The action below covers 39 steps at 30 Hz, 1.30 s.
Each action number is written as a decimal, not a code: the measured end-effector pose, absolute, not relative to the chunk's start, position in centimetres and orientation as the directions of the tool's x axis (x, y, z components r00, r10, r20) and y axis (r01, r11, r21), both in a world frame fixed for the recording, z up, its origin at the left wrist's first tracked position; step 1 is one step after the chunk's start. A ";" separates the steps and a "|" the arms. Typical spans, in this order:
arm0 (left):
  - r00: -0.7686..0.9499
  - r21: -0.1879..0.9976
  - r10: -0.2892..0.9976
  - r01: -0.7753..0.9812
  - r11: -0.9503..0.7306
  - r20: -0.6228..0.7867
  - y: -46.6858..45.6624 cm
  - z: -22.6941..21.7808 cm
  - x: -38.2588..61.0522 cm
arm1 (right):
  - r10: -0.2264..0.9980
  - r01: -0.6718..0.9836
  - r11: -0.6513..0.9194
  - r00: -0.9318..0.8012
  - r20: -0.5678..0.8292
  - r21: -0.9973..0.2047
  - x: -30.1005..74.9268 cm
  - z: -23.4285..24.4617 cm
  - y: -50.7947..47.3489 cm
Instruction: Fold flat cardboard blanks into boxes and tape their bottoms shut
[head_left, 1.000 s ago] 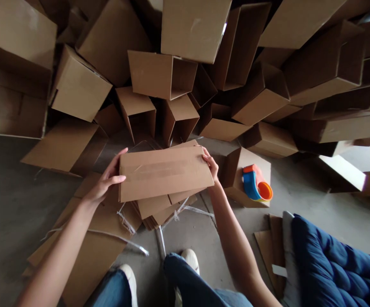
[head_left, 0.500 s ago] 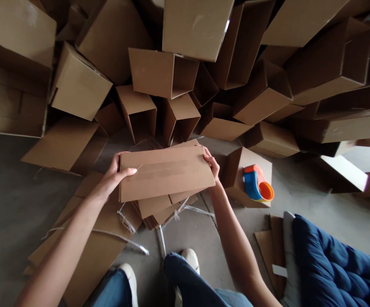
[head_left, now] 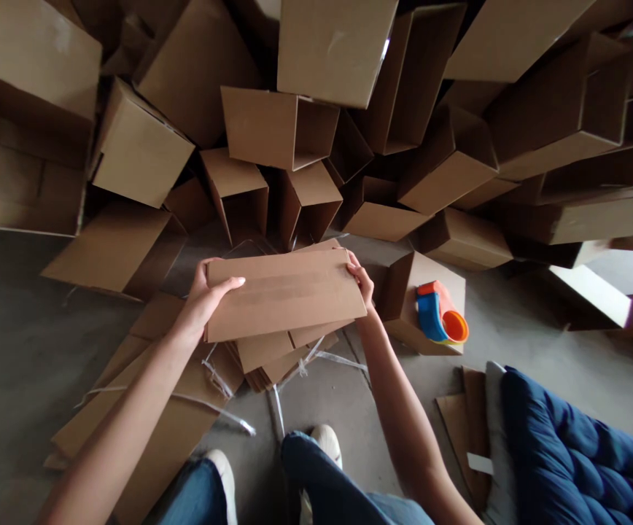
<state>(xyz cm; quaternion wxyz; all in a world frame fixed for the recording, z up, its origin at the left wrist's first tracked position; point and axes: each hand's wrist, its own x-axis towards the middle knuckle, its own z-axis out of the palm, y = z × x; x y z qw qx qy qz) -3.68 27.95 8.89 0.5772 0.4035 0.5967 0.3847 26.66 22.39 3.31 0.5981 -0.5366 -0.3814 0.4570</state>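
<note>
Between my two hands is a folded cardboard box, brown and flattened, with a darker strip across its face. My left hand grips its left end, thumb lying on the upper face and the fingers hidden behind. At the opposite end, my right hand is closed round the upper right corner with fingertips on the face. Directly beneath lies a stack of flattened cardboard boxes, fanned out unevenly. Loose white strapping trails around that stack on the floor.
Many open cardboard boxes are piled across the back. An orange and blue tape dispenser rests on a box at right. A navy cushion lies at lower right. Larger flat cardboard covers the floor at left.
My left thumb has slid slightly to the right over the folded box's face. The box has barely shifted, and my right hand keeps its hold.
</note>
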 end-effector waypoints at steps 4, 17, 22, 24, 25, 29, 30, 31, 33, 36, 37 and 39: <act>-0.044 0.924 0.932 0.119 0.363 -0.361 27.7 9.4 -3.2 | 0.961 -0.040 -0.059 0.268 -0.068 -0.997 26.5 4.0 22.2; 0.157 0.578 0.904 0.808 0.114 -0.398 26.2 12.9 -6.1 | 0.836 0.470 -0.532 0.423 -0.350 -0.704 26.6 9.8 18.0; 0.169 0.715 0.946 0.694 0.085 -0.276 24.9 12.5 -6.0 | 0.890 0.396 -0.416 0.360 -0.278 -0.819 25.5 10.5 17.2; 0.162 0.844 0.975 0.535 0.042 -0.151 24.5 12.0 -5.9 | 0.933 0.244 -0.212 0.340 -0.121 -0.946 25.2 10.6 17.1; 0.166 0.907 0.983 0.421 0.002 -0.079 24.3 11.8 -5.9 | 0.931 0.147 -0.098 0.362 -0.038 -0.984 25.1 10.7 17.0; 0.214 0.988 0.973 -0.142 -0.062 0.091 24.2 11.5 -6.1 | 0.855 -0.187 0.189 0.514 0.068 -0.964 25.1 11.1 17.0; 0.216 0.968 0.974 -0.249 -0.016 0.071 24.4 11.4 -6.3 | 0.851 -0.236 0.201 0.522 0.051 -0.951 25.4 11.0 17.1; 0.209 0.945 0.977 -0.324 0.042 0.028 24.7 11.2 -6.5 | 0.856 -0.270 0.189 0.517 0.024 -0.944 25.7 10.9 17.1; 0.181 0.911 0.978 -0.376 0.169 -0.107 25.5 10.5 -7.1 | 0.880 -0.300 0.082 0.469 -0.072 -0.951 26.6 10.2 17.2; 0.152 0.867 0.913 -0.287 0.407 -0.378 26.8 8.6 -8.3 | 0.898 -0.229 -0.242 0.315 -0.307 -0.943 28.1 8.7 16.9; 0.161 0.836 0.867 -0.230 0.498 -0.472 27.1 8.1 -8.8 | 0.890 -0.174 -0.344 0.252 -0.380 -0.923 28.5 8.2 16.7; 0.212 0.760 0.767 -0.129 0.637 -0.606 27.6 7.4 -9.9 | 0.871 -0.072 -0.461 0.154 -0.467 -0.884 29.2 7.8 16.0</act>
